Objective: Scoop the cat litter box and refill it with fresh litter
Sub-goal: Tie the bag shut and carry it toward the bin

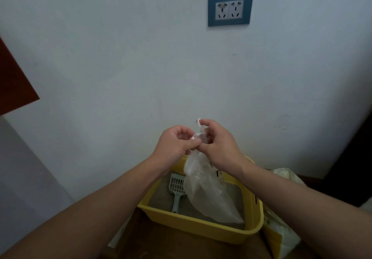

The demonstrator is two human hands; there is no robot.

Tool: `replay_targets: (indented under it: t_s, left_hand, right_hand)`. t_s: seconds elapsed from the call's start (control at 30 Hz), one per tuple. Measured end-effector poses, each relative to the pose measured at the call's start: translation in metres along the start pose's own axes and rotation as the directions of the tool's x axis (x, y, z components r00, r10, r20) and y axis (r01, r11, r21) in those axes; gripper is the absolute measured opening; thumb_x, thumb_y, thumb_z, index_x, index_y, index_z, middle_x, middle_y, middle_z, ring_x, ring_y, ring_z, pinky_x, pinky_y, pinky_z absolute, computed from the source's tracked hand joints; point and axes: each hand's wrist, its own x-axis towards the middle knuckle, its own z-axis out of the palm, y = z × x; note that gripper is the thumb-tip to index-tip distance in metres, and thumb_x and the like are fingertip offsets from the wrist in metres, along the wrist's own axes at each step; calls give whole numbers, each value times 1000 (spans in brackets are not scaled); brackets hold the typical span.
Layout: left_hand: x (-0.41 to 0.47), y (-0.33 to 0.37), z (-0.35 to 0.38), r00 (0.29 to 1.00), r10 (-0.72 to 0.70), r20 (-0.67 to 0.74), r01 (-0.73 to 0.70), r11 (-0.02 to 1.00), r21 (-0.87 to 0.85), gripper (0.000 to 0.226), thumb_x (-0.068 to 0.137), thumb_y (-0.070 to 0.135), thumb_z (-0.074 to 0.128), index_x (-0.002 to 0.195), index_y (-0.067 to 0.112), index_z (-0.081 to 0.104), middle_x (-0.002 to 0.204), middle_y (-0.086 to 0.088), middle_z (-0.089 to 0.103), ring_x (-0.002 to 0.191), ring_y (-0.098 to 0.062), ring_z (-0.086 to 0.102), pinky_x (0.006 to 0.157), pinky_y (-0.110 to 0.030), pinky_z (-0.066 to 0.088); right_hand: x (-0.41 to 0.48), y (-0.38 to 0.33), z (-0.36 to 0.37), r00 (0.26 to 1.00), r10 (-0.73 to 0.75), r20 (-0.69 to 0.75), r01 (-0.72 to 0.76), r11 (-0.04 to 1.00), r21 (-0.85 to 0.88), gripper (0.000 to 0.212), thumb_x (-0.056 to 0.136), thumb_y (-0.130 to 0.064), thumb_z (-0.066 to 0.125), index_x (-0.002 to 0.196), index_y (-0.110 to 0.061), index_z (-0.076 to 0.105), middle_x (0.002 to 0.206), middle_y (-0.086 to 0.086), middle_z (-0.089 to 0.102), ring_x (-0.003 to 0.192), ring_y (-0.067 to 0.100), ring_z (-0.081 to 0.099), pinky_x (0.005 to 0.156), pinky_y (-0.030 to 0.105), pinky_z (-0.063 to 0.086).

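Observation:
A clear plastic bag (207, 190) hangs above the yellow litter box (201, 227), which stands on the floor against the wall. My left hand (175, 144) and my right hand (219, 144) both pinch the bag's twisted neck, and a thin strip of plastic sticks up past my right fingers. Grey litter (161, 198) fills the box. A pale slotted scoop (177, 190) lies in it at the left, handle toward me. The bag hides the right part of the litter.
A white wall with a double socket (229, 10) rises behind the box. A yellow and white litter bag (281, 228) leans at the box's right side. A red-brown panel (14, 83) juts in at the left. Dark furniture (350, 168) stands at the right.

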Motion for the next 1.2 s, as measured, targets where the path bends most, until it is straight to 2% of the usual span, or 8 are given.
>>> replay_targets:
  t_s: [0.13,0.27,0.5,0.63,0.73,0.9,1.07,1.2]
  left_hand:
    - [3,0,-8,995,-34,95,33,999,11,27,72,-3,74,95,7,64,82,-12,72,76,-26,65,74,-41,52]
    - [1,-1,-7,995,-23,97,15,996,90,31,71,-13,74,91,6,60,67,-2,68,60,-12,61,60,-28,49]
    - [9,-12,-8,987,80,-138,-60,988,142,24,77,-7,73,76,12,58,69,-5,63,62,-14,58,60,-29,49]
    - [15,-17,-6,954,153,-257,-97,971,218,25,78,0,74,69,17,58,67,-3,61,61,-14,55,61,-31,49]
    - [14,-20,-4,948,166,-271,-95,962,256,22,78,8,76,68,16,58,65,-1,61,58,-12,54,58,-29,47]
    - [7,-24,-5,964,88,-252,-13,959,284,27,75,24,79,66,15,56,61,3,54,57,-11,48,56,-30,41]
    - [-16,-28,-3,992,-88,-85,106,966,237,49,71,38,83,106,21,55,102,1,61,88,-15,63,71,-32,55]
    - [-31,-34,1,992,-123,30,111,960,258,74,64,43,88,122,27,44,114,8,59,94,-11,66,77,-40,61]
  right_hand:
    - [0,2,-1,1000,16,-22,-15,1000,20,60,81,-15,79,134,-26,54,91,1,64,75,3,59,73,20,51]
    - [2,1,-1,1000,20,-2,-20,1000,14,61,80,-18,80,134,-26,54,85,0,60,71,4,55,70,21,48]
    - [3,2,-8,996,75,51,-74,997,-32,50,83,-6,74,128,-19,58,74,-3,60,66,7,56,66,23,48]
    - [4,2,-11,989,96,112,-75,981,-177,2,83,-9,70,83,-9,68,66,-2,58,60,10,52,62,31,45]
    - [5,-5,-11,988,78,134,-27,938,-346,28,84,-16,65,64,-1,54,57,10,49,52,15,43,52,35,37]
    - [11,-18,-13,988,94,119,-26,880,-475,41,87,-29,62,55,-15,41,53,5,38,49,17,36,50,31,31]
    - [21,-26,-13,995,96,-3,-82,836,-542,43,84,-26,60,49,-15,37,48,3,35,46,19,34,46,30,28]
    - [28,-36,-15,996,73,-58,-93,835,-542,43,82,-25,60,49,-14,35,45,1,31,45,20,31,45,29,25]
